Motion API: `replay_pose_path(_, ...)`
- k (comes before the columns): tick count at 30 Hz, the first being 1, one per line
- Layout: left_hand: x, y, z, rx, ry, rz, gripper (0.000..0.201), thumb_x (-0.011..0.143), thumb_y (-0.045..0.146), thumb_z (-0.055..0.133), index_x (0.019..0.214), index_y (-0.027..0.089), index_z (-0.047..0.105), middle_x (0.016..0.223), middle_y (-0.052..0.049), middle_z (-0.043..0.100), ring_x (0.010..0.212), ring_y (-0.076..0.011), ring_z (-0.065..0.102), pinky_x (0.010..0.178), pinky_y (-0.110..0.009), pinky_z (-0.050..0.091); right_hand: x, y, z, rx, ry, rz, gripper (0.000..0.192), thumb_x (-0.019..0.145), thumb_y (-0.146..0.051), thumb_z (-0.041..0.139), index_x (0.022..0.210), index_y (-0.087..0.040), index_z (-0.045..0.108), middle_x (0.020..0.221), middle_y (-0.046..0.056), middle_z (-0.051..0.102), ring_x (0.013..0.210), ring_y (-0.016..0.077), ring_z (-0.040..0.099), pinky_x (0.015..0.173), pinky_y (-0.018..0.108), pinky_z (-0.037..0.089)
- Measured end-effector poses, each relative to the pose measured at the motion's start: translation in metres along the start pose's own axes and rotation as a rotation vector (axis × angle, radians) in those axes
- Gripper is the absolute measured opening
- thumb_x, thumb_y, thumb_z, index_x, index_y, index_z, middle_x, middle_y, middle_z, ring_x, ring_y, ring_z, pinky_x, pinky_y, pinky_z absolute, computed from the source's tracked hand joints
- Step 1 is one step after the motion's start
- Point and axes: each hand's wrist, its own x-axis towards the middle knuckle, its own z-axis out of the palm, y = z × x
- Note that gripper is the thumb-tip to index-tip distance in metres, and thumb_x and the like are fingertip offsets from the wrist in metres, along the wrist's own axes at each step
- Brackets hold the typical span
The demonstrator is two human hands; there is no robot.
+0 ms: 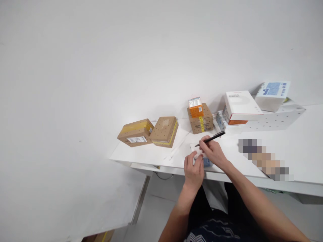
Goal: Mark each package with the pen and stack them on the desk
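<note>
My right hand (214,153) grips a black pen (215,135). The pen's tip points down and left, at the white top of a small white-and-blue packet (207,162) near the table's front edge. Curled over the near left side of this packet, my left hand (193,168) holds it against the table, its thumb and fingertips close to the pen hand. Both hands cover much of the packet, so its exact shape is hidden. Whether the pen tip touches the surface, I cannot tell.
Two brown cartons (164,131) with yellow tape stand at the table's left end. Behind my hands, an orange box (195,107) sits on another carton (202,125). A white power bank box (242,104) and a white-and-blue box (272,94) are stacked back right. One item at right is blurred.
</note>
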Motion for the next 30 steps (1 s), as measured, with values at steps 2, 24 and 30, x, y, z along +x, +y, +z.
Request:
replay_pose_path(2,0.000,0.000,0.000,0.001,-0.001,-0.002,0.023,0.086,0.012,0.053,0.107,0.016,0.064,0.110,-0.014,0.059,0.100,-0.0220,0.056,0.085,-0.036,0.051,-0.003,0.001,-0.005,0.174,0.137,0.029,0.024,0.087,-0.043,0.050,0.076,-0.022,0.049,0.056,-0.004,0.054,0.049,0.0124,0.051,0.051,0.025,0.041)
replay_pose_path(24,-0.001,-0.003,0.005,0.005,0.028,0.034,0.023,0.086,0.012,0.054,0.106,0.015,0.064,0.109,-0.015,0.062,0.101,-0.0236,0.059,0.084,-0.038,0.051,-0.025,0.100,-0.056,-0.966,-0.014,0.390,0.040,0.093,-0.032,0.038,0.125,-0.014,0.052,0.115,0.018,0.056,0.088,0.0258,0.062,0.070,0.034,0.044)
replay_pose_path(30,-0.002,-0.005,0.007,-0.005,0.050,0.047,0.023,0.085,0.011,0.055,0.106,0.015,0.064,0.109,-0.015,0.061,0.100,-0.0237,0.059,0.083,-0.038,0.051,-0.050,0.111,-0.100,-1.166,0.246,0.308,0.047,0.091,-0.043,0.041,0.124,-0.013,0.056,0.120,0.021,0.052,0.112,0.0356,0.047,0.090,0.048,0.039)
